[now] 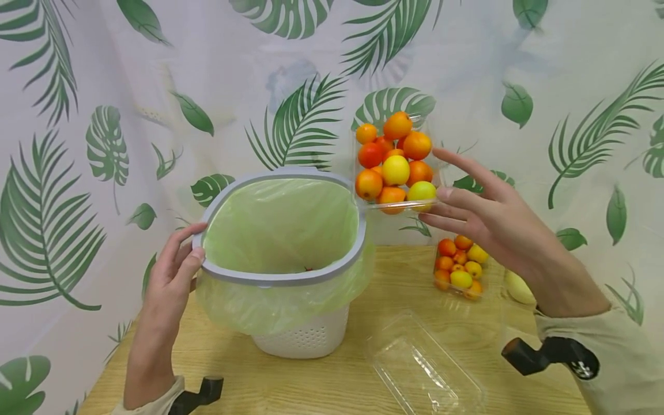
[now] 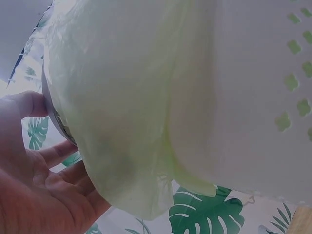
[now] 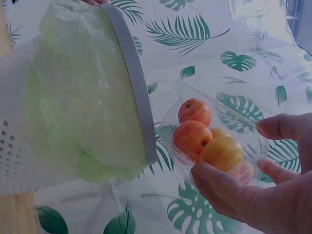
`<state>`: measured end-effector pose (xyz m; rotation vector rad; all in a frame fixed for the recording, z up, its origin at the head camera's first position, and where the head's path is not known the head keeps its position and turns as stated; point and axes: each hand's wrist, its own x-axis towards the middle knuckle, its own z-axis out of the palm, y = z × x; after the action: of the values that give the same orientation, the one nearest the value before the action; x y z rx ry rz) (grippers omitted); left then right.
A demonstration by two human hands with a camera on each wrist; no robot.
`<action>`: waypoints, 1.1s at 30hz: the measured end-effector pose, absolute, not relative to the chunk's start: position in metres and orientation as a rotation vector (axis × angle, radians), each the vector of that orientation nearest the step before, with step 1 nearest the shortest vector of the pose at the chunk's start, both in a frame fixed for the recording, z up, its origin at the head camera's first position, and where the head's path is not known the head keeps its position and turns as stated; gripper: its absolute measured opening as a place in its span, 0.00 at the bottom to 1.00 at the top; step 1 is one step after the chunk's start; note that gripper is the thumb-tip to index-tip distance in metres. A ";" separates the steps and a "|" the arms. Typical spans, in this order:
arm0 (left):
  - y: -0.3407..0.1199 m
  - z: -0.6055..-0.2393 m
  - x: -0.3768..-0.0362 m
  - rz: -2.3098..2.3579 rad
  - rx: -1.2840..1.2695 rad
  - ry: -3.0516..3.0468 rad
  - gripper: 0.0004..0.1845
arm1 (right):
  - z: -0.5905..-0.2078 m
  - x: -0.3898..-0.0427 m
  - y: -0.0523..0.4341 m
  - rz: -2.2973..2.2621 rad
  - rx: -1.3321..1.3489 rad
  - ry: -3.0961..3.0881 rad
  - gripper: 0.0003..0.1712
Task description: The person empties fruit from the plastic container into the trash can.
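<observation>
Leaf-printed cloth hangs behind a pale wooden table. Fingers of the right hand curl round a clear plastic punnet, thumb on one wall and fingers on the other, holding it upended in the air with its long axis upright and its open side toward the bin. Orange, red and yellow fruit fill it. The left hand grips the bin's grey rim, thumb on top and fingers below. The bin stands on the table just left of the punnet, lined with a pale green bag.

On the table lie an empty clear tray and a second fruit-filled punnet; only the head view shows them. From the right wrist, the punnet's mouth is almost against the rim. The left wrist view shows the bag draped over the white perforated wall.
</observation>
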<state>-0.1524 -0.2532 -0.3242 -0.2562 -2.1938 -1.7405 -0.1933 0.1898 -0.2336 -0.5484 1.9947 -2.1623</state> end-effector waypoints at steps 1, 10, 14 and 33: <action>-0.253 -0.324 -0.152 -1.740 -0.254 -2.195 0.22 | -0.232 -0.193 0.187 -2.163 -0.555 1.993 0.36; -0.254 -0.325 -0.152 -1.736 -0.253 -2.210 0.22 | -0.232 -0.200 0.163 -2.214 -0.599 1.926 0.36; -0.254 -0.325 -0.153 -1.728 -0.251 -2.207 0.22 | -0.235 -0.200 0.152 -2.208 -0.609 1.950 0.35; -0.256 -0.326 -0.153 -1.733 -0.263 -2.217 0.22 | -0.248 -0.206 0.117 -2.062 -0.720 2.305 0.36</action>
<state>-0.1527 -0.2557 -0.3256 -0.2627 -2.2171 -1.7331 -0.2059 0.1174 -0.2477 -0.7205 2.3050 -2.0616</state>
